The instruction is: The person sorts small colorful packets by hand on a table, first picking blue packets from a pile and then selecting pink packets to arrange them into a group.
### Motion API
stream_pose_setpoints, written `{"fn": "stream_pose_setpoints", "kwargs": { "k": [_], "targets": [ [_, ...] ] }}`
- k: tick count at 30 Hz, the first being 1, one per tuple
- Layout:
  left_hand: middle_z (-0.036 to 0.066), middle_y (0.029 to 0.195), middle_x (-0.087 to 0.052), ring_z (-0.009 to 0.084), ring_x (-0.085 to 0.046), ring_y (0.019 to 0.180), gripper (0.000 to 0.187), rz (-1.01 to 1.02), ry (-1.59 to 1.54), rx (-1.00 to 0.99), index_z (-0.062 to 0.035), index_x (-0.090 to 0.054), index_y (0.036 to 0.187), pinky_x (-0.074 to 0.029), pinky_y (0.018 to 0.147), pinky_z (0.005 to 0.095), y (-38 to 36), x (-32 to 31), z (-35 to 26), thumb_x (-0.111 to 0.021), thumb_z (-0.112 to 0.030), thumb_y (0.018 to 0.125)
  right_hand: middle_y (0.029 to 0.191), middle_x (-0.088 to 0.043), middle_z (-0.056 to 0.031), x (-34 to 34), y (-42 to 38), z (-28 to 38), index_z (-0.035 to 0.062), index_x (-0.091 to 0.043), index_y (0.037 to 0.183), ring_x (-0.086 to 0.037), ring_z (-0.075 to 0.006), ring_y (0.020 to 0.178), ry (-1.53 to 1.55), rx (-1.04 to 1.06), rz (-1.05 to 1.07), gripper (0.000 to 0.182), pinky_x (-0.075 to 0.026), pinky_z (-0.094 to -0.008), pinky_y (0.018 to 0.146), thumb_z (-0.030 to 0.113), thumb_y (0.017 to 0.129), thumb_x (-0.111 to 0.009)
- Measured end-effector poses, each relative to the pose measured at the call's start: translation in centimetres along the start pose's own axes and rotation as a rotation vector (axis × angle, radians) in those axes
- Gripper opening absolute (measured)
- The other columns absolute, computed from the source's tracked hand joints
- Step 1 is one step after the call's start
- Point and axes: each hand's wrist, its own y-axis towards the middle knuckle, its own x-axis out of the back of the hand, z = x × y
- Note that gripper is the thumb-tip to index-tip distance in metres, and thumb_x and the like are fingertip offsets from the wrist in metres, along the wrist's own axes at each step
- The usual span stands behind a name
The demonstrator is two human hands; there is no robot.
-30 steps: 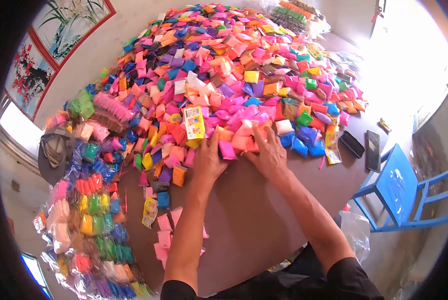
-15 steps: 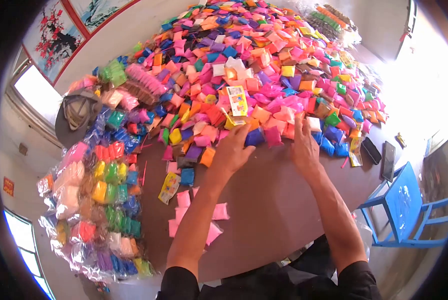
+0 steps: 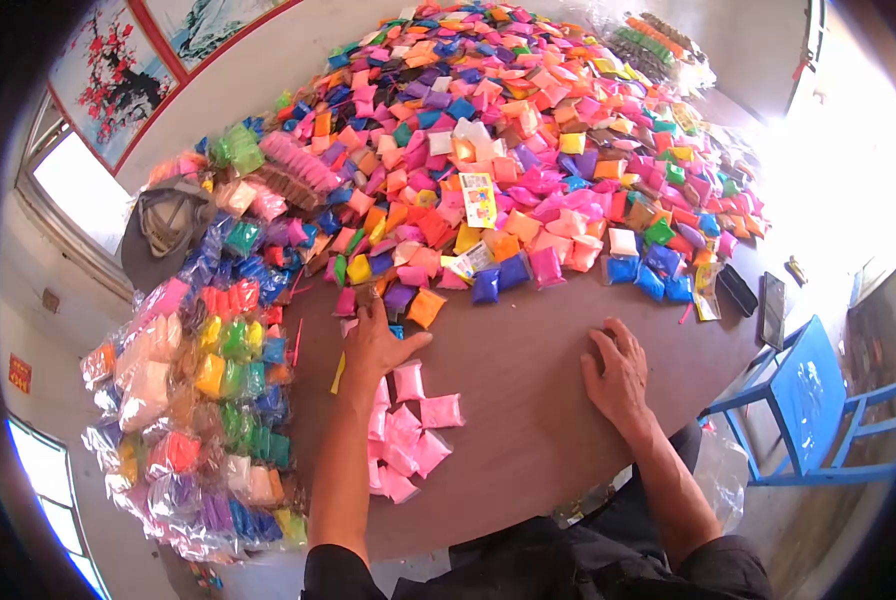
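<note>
My left hand (image 3: 378,342) is at the near-left edge of the packet heap (image 3: 528,120), thumb spread away from the fingers. It partly covers a blue packet (image 3: 396,331) and a yellow printed card (image 3: 339,373); no held item shows in it. Close to its wrist lies a loose group of small pink packets (image 3: 440,410) on the brown table (image 3: 528,380), partly hidden by my forearm. My right hand (image 3: 618,374) rests low over the table to the right, fingers stretched out, holding nothing. Another printed card (image 3: 478,200) lies on the heap.
Clear bags of sorted colored packets (image 3: 233,380) line the table's left side, with a cap (image 3: 173,220) behind them. At the right edge are a phone (image 3: 772,310), a black case (image 3: 736,291) and a printed card (image 3: 706,290). A blue chair (image 3: 808,400) stands beside the table.
Both hands have drawn back from the heap's front edge. My left hand moved left and nearer; my right came down toward me. More pink packets show beside my left forearm.
</note>
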Motion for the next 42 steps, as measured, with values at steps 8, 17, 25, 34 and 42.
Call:
{"fn": "stream_pose_setpoints", "kwargs": {
  "k": [8, 17, 25, 34, 42],
  "targets": [
    [0.040, 0.153, -0.048, 0.0575, -0.052, 0.138, 0.122, -0.154, -0.084, -0.070, -0.0052, -0.033, 0.164, -0.049, 0.112, 0.0600, 7.6, -3.1, -3.7, -0.092, -0.061, 0.072, 0.137, -0.060, -0.0147, 0.3, 1.0, 0.8, 0.0040, -0.070, 0.124, -0.057, -0.0365, 0.129, 0.015, -0.024, 0.010, 0.037, -0.046, -0.0493, 0.104, 0.012, 0.088, -0.073],
    [0.037, 0.129, -0.065, 0.0531, -0.063, 0.124, 0.098, -0.262, -0.097, -0.139, 0.0017, -0.044, 0.154, -0.053, 0.104, 0.0568, 14.4, -5.2, -6.3, -0.091, -0.042, 0.080, 0.133, -0.059, -0.0124, 0.8, 1.6, 1.2, 0.0049, -0.068, 0.124, -0.055, -0.0361, 0.128, -0.007, -0.024, 0.025, 0.039, -0.045, -0.0481, 0.104, 0.012, 0.086, -0.072],
    [0.020, 0.117, -0.077, 0.0270, -0.080, 0.094, 0.073, -0.052, -0.513, -0.102, 0.0033, -0.064, 0.141, -0.061, 0.082, 0.0368, 8.8, 1.1, -2.4, -0.089, -0.028, 0.080, 0.132, -0.061, -0.0120, 0.5, 1.2, 1.1, 0.0057, -0.069, 0.124, -0.056, -0.0362, 0.127, -0.010, -0.009, -0.010, 0.037, -0.046, -0.0476, 0.102, 0.013, 0.088, -0.071],
    [0.018, 0.111, -0.080, 0.0284, -0.080, 0.093, 0.047, -0.236, -0.443, -0.038, -0.0010, -0.074, 0.125, -0.061, 0.082, 0.0379, -3.3, 4.5, 5.4, -0.085, -0.029, 0.089, 0.132, -0.063, -0.0122, -0.5, 0.7, 0.4, 0.0061, -0.070, 0.123, -0.057, -0.0368, 0.127, -0.037, 0.034, -0.069, 0.034, -0.047, -0.0490, 0.102, 0.013, 0.090, -0.068],
    [0.014, 0.096, -0.080, 0.0225, -0.078, 0.089, 0.033, -0.302, -0.415, 0.143, -0.0005, -0.076, 0.118, -0.061, 0.080, 0.0372, -21.3, 3.7, 10.7, -0.083, -0.021, 0.094, 0.136, -0.062, -0.0109, -0.5, 0.3, 0.3, 0.0053, -0.070, 0.128, -0.057, -0.0347, 0.131, -0.061, 0.053, -0.013, 0.036, -0.045, -0.0494, 0.107, 0.016, 0.094, -0.067]
  ]
}}
